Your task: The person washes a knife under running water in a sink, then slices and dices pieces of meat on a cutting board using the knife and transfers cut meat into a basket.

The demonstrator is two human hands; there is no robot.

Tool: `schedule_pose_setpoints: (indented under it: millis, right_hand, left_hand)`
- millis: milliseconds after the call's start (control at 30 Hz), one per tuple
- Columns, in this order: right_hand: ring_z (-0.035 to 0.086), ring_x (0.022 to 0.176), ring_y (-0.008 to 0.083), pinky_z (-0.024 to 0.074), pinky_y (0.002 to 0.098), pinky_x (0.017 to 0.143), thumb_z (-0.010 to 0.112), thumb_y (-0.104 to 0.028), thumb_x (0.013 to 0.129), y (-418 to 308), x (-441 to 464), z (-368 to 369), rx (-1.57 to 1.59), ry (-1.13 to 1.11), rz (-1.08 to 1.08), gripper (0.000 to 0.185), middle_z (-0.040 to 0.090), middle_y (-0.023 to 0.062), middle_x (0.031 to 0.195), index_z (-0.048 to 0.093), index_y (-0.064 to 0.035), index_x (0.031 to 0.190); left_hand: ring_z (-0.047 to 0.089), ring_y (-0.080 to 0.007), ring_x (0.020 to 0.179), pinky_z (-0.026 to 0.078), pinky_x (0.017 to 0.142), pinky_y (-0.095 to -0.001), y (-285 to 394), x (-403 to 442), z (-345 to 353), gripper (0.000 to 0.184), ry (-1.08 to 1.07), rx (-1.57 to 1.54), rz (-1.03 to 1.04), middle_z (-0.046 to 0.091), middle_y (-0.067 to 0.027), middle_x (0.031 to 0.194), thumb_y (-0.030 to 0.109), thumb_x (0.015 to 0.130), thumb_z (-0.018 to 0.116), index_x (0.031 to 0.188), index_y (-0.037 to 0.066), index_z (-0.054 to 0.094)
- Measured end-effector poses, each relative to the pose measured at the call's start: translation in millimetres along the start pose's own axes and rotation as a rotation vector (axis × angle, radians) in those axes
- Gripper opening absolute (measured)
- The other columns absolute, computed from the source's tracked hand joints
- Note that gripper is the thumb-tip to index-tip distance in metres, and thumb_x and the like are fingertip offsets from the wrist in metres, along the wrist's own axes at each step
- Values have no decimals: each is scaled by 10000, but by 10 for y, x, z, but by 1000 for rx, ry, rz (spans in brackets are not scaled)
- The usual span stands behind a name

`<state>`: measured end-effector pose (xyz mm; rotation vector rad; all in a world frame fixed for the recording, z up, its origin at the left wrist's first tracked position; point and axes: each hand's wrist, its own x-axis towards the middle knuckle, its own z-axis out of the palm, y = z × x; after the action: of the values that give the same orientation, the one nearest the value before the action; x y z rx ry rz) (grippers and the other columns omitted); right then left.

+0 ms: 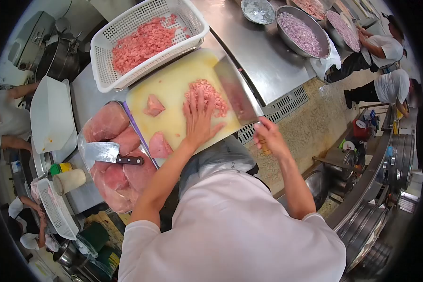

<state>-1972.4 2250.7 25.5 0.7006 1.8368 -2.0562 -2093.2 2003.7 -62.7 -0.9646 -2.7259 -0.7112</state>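
Diced pink meat (214,94) lies in a heap on a yellowish cutting board (167,80). My left hand (199,117) rests flat on the near side of that heap, fingers spread. My right hand (270,137) is wrapped round the wooden handle of a large cleaver (235,89), whose wide blade lies along the board's right edge, beside the diced meat. Two larger meat pieces, one farther back (153,105) and one near my left forearm (160,144), sit on the left part of the board.
A white perforated basket (101,70) of chopped meat stands behind the board. Left are large raw cuts (107,123) with a second cleaver (103,152) on them, and a white tub (54,113). Bowls of chopped onion (298,35) stand back right. Several people work around the room.
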Motion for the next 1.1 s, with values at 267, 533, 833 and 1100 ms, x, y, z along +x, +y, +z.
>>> schedule_pose_setpoints:
  millis: [267,533,833,1100]
  right_hand:
    - [540,514,107,445,245,448,583,-319,1079,533,317,95,288,-133,178,235,571,18,693,526,-97,1130]
    - [550,530,120,453,272,496,568,-326,1083,426,319,702,252,-291,55,251,582,32,710,541,-77,1065]
    - [565,536,120,470,261,516,515,-338,1114,-193,-5,603,327,-385,44,266,586,41,727,524,-74,1090]
    - [557,534,118,469,267,518,620,-323,1071,-1115,332,699,97,-379,-214,277,572,30,707,563,-59,1130]
  left_hand:
    - [230,-506,1539,176,1163,-773,216,299,137,889,122,-56,-289,270,-190,1705,575,876,717,1620,187,421]
    - [427,-420,1407,317,1178,-561,163,495,210,533,455,-260,-387,482,-167,1540,240,890,719,1404,120,638]
    - [488,-427,1328,378,1143,-505,516,834,-581,489,510,-262,-363,539,-199,1461,164,889,750,1354,46,656]
    - [618,-399,1116,469,996,-485,-777,2358,-1119,278,846,-123,-113,680,-208,1145,194,963,687,1165,3,696]
